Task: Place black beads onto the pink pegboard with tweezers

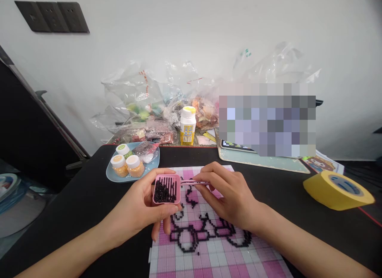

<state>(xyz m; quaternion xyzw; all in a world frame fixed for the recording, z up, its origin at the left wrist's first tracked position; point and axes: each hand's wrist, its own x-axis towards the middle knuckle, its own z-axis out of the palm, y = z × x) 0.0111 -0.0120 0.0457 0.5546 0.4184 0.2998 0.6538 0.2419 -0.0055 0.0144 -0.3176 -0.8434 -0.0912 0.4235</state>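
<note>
My left hand (135,208) grips a small pink tray (180,189) by its edges, tilted toward me, with black beads (162,191) heaped at its left and lined up in its grooves. Pinched in the fingers of my right hand (228,190) are pink tweezers (191,182), whose tips reach the tray's right edge. Below both hands lies a pink and white checkered pegboard (211,260), on which black beads form an outline (186,251). My right hand covers part of the board's upper right.
A blue plate (111,175) with lidded bead jars stands at the left. Behind are a white bottle (188,124) and plastic bags (131,91). Yellow tape (322,190) lies at the right of the black table (80,198), near a pale board (268,162) and a blurred-out area.
</note>
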